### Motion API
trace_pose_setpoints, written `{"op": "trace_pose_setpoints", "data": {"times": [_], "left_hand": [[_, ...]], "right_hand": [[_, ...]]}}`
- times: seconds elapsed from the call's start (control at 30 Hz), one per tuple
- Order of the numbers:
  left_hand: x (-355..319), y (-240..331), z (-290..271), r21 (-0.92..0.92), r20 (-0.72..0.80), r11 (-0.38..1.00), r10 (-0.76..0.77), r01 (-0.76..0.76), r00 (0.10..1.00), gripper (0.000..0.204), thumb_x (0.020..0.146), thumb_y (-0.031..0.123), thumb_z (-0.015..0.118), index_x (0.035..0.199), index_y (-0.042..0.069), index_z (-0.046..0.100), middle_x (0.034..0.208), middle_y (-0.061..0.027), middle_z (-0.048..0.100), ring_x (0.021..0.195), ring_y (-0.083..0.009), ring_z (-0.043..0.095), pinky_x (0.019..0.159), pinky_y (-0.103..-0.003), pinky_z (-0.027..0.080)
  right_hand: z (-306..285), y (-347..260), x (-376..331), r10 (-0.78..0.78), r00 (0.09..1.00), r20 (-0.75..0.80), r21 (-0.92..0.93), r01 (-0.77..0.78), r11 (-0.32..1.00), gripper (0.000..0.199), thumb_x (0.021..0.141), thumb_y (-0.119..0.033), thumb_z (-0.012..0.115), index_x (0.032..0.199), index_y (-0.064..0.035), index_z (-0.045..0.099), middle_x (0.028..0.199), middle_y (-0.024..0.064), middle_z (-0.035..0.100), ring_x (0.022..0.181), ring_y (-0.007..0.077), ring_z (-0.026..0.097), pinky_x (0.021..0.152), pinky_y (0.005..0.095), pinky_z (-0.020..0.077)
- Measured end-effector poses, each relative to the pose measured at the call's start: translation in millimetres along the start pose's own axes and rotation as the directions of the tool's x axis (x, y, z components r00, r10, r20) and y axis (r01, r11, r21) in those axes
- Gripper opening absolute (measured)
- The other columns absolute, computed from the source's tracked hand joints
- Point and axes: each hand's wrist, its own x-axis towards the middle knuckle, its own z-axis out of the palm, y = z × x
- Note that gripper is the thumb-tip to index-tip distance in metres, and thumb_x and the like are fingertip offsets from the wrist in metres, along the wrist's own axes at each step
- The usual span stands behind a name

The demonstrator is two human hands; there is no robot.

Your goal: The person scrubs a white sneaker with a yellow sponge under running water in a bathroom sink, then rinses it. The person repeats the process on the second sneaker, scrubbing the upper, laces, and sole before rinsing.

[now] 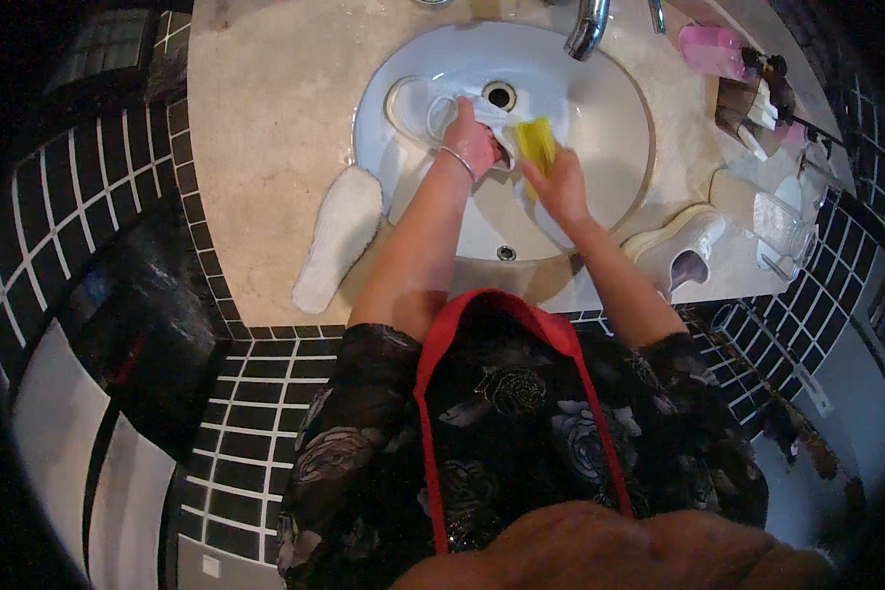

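Observation:
A white shoe (418, 108) is held over the oval white sink (610, 147), its sole edge toward the left. My left hand (470, 143) grips it, with the fingers partly hidden inside or behind the shoe. My right hand (559, 187) is closed around a bright yellow brush (535, 146), slightly blurred, close to the shoe's right end. Left of the sink, a fluffy white insole (339, 236) lies on the counter. The other white shoe (674, 251) rests on the counter at the right, its opening facing me.
A chrome faucet (588, 29) reaches over the sink's far side, above the dark drain (500, 95). Along the right of the beige counter (265, 118) stand a pink bottle (713, 51), a tissue box (747, 108) and a clear container (782, 231).

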Motion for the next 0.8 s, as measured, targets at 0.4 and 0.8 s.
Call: {"op": "trace_pose_setpoints", "data": {"times": [0.4, 0.8], "left_hand": [[20, -8, -19, -0.051, -0.049, 0.994, 0.09, -0.092, 0.995, 0.038, 0.101, 0.038, 0.048, 0.113, 0.003, 0.055, 0.102, -0.0118, 0.062, 0.093, -0.0275, 0.062, 0.082, -0.041, 0.052], [-6, 0, 7, -0.022, -0.075, 0.999, 0.025, -0.027, 0.997, 0.069, 0.101, 0.061, 0.026, 0.133, 0.005, 0.049, 0.13, -0.0161, 0.058, 0.12, -0.0324, 0.056, 0.104, -0.046, 0.044]], "right_hand": [[3, -13, -8, -0.062, 0.993, 0.104, -0.056, 0.068, 0.996, 0.068, 0.08, -0.032, 0.075, 0.136, -0.0004, 0.051, 0.1, 0.025, 0.059, 0.092, 0.0403, 0.058, 0.084, 0.0448, 0.0497], [2, -28, -14, -0.125, 0.989, 0.078, -0.063, 0.13, 0.99, 0.069, 0.08, -0.038, 0.074, 0.135, -0.0023, 0.051, 0.101, 0.024, 0.06, 0.094, 0.0398, 0.059, 0.08, 0.046, 0.0513]]}}
